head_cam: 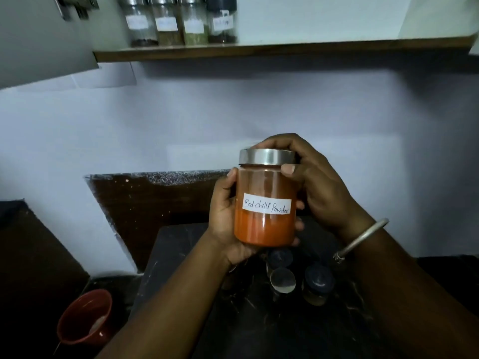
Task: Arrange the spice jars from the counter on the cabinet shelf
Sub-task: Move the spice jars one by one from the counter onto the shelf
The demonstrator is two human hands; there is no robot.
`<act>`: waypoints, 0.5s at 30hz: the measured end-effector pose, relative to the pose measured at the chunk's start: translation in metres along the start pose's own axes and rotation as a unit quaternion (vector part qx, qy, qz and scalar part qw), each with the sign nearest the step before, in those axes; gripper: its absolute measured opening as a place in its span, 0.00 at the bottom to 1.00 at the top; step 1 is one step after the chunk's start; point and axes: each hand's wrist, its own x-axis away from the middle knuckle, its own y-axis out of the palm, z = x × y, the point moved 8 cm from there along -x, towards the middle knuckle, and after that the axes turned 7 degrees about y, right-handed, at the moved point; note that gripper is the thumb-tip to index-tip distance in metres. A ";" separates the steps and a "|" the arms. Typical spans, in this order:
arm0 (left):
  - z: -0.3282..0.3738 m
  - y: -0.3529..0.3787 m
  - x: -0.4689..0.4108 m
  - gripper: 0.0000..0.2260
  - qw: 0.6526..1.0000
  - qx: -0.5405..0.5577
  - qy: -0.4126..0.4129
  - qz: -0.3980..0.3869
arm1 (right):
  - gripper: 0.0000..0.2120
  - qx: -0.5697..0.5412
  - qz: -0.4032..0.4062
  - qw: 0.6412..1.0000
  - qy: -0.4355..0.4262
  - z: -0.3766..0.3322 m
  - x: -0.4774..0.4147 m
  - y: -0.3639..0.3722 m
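Observation:
I hold a glass jar of red chilli powder (pixel 265 224) upright in mid-air above the counter, its white handwritten label facing me. My left hand (pixel 224 216) wraps the jar's body from the left and underneath. My right hand (pixel 313 182) grips its steel lid (pixel 267 157) from the right and behind. Up on the cabinet shelf (pixel 285 50) stand several labelled spice jars (pixel 178 22) in a row at the left. Below my hands, three small jars (pixel 295 278) sit on the dark counter (pixel 259 327), partly hidden by my wrists.
An open cabinet door (pixel 39 37) hangs at the upper left. The shelf has bare room to the right of the jars. A red bucket (pixel 85 317) stands on the floor at lower left. A white wall rises behind the counter.

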 end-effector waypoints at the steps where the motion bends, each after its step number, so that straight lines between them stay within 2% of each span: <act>1: 0.002 0.002 -0.003 0.36 1.000 -0.005 0.003 0.002 | 0.15 0.006 0.012 1.000 0.000 -0.004 -0.001 -0.003; 3: 0.009 0.007 -0.010 0.36 1.000 -0.013 0.009 0.008 | 0.16 0.018 0.037 0.999 0.005 -0.009 -0.001 -0.007; 6: 0.031 0.021 -0.026 0.35 0.999 -0.041 0.025 -0.005 | 0.23 0.047 0.095 0.994 0.019 -0.026 -0.005 -0.020; 9: 0.065 0.037 -0.051 0.34 0.995 -0.080 0.052 -0.019 | 0.26 0.094 0.165 0.982 0.001 -0.053 -0.013 -0.036; 11: 0.093 0.047 -0.074 0.34 0.991 -0.104 0.080 -0.019 | 0.28 0.201 0.206 0.957 -0.031 -0.079 -0.020 -0.045; 13: 0.118 0.067 -0.097 0.33 0.986 -0.129 0.096 -0.049 | 0.33 0.325 0.236 0.914 -0.058 -0.107 -0.032 -0.047; 15: 0.148 0.086 -0.125 0.32 0.979 -0.155 0.109 -0.073 | 0.36 0.367 0.269 0.887 -0.082 -0.137 -0.053 -0.057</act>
